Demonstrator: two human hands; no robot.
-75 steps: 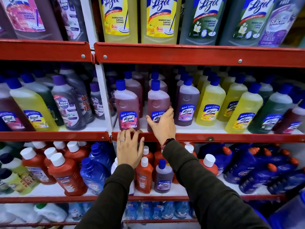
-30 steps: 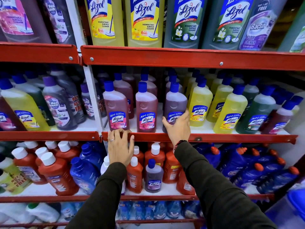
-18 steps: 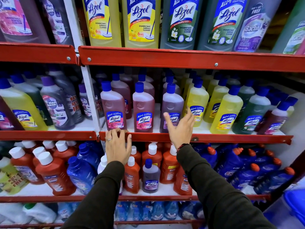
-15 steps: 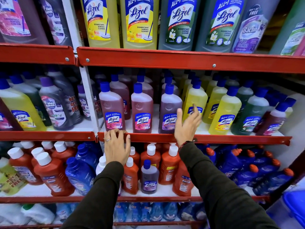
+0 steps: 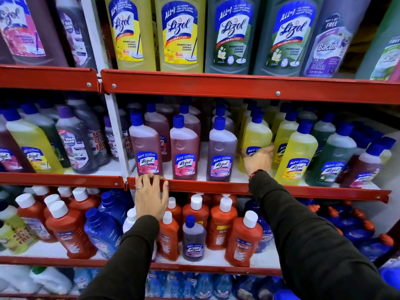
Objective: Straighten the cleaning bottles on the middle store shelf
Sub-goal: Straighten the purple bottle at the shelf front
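On the middle shelf (image 5: 216,188) stand rows of blue-capped Lizol bottles. At the front, two pink bottles (image 5: 145,146) (image 5: 184,148) and a purple one (image 5: 222,148) stand upright with labels forward. My right hand (image 5: 258,160) is wrapped around the lower part of the yellow bottle (image 5: 256,134) beside the purple one. Another yellow bottle (image 5: 297,153) stands further forward to its right, and a green bottle (image 5: 334,156) leans beyond it. My left hand (image 5: 151,197) lies flat against the red shelf rail, fingertips over its top edge below the first pink bottle.
Large Lizol and Bactin bottles (image 5: 179,33) fill the top shelf. Below are red Bactin bottles (image 5: 242,241), blue bottles (image 5: 104,230) and a small purple Lizol (image 5: 193,241). A white upright (image 5: 116,135) divides off the left bay with Maxkleen bottles (image 5: 74,144).
My right hand went from the second pink bottle to the purple one, let go, and now grips the yellow bottle further right. The left hand stayed on the rail. The view shifted right.
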